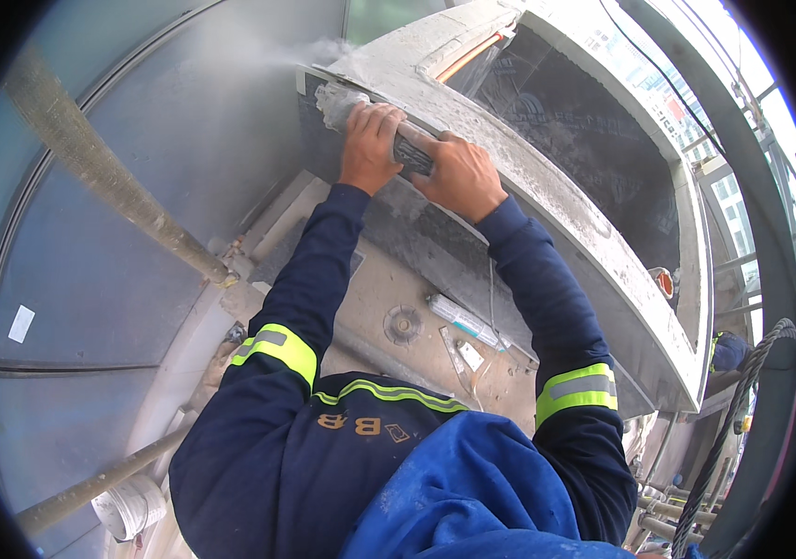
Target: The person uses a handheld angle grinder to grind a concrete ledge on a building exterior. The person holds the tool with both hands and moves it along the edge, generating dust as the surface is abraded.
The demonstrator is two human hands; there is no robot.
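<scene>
Watching from my end: both hands, left (pixel 372 144) and right (pixel 461 175), are on the tool (pixel 338 104) beside the ledge (pixel 565 200) — pole (pixel 100 154) off left, bucket (pixel 129 506) lower left, disc (pixel 403 325) left of the tube (pixel 466 320) on the floor (pixel 370 279).

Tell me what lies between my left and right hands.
In the head view, part of a dusty tool bridges the gap between your left hand and right hand.

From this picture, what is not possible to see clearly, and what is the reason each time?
- Head view: working end of the dust-coated grey tool, obscured by its own body and pale dust.
- Head view: palms of the bare left hand and bare right hand, facing the tool.
- Head view: dark blue rounded shape at right, too small to identify.
</scene>
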